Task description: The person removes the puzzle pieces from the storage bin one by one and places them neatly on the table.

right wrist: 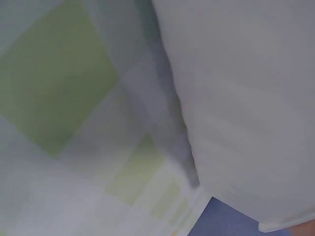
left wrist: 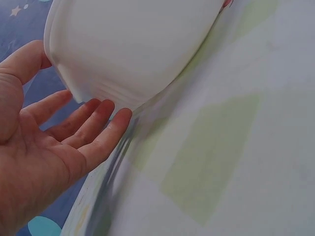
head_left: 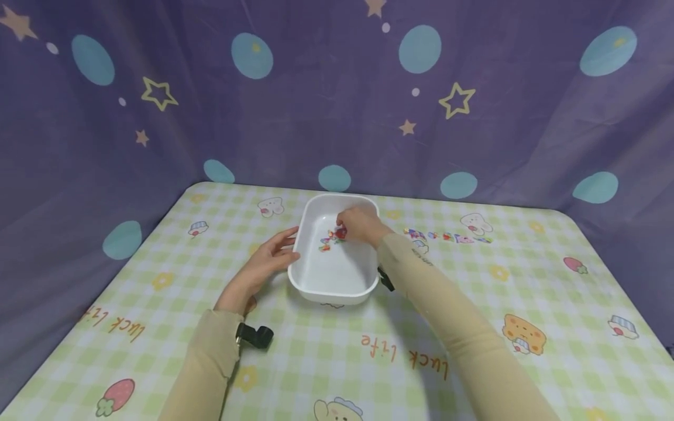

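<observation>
Nearest, at 6 o'clock, the desk [head_left: 295, 374] is wearing a checked cloth. At the 9 o'clock side of a white tray [head_left: 337, 275], the left hand [head_left: 271, 257] is resting unclasped, its fingers loosely extended against the wall; light contact is probably serving best here, as harder pressure would be sliding the tray toward 3 o'clock. From the 3 o'clock side the right hand [head_left: 360, 225] is arching into the tray, its bent fingers pointing down at a red piece [head_left: 341, 233] lying slightly toward 1 o'clock of the tray's centre; whether they are pinching it, one cannot tell. Careful work would be taking each piece singly by its edges, leaving the neighbouring colourful pieces [head_left: 325, 248], lying toward 8 o'clock, unscattered. Beyond the tray at 3 o'clock, a row of small pieces [head_left: 464, 239] is lying on the desk; at 12 o'clock a purple curtain [head_left: 337, 105] is hanging. Only the head view is showing the tray's contents; the left wrist view is revealing fingertips beside the outer wall, while the right wrist view is hiding the right fingers behind it.
</observation>
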`<state>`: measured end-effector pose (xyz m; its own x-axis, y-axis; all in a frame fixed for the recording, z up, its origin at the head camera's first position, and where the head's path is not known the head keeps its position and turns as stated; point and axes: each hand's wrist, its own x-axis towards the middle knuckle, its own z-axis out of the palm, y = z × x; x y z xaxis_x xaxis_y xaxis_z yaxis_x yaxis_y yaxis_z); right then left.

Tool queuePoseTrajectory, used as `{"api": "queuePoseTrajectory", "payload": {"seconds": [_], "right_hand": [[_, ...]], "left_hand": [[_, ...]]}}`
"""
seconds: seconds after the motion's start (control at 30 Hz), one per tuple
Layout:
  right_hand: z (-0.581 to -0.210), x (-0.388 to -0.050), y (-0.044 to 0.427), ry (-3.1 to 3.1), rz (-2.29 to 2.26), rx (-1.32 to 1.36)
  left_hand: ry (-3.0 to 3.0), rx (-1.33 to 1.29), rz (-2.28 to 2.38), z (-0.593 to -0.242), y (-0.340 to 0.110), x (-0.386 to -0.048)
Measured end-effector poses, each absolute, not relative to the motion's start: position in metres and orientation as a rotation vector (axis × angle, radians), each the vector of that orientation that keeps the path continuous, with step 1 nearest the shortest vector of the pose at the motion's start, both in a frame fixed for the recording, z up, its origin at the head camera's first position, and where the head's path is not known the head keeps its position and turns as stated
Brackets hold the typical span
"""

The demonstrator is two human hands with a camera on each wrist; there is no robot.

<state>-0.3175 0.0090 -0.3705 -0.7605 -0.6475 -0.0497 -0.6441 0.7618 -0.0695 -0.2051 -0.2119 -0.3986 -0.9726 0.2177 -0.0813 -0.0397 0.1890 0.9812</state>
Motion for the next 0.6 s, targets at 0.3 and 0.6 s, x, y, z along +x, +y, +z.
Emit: {"api": "queuePoseTrajectory", "payload": {"seconds": [0.3, 0.6], "right_hand": [[-0.371, -0.316, 0.013, 2.856, -0.167, -1.131], [-0.36, -0.31, 0.02, 2.857, -0.389, -1.242]], "left_hand": [[2.248, 0.172, 1.877, -0.398, -0.211, -0.202], [2.253, 0.167, 1.871, -0.398, -0.212, -0.205]]}}
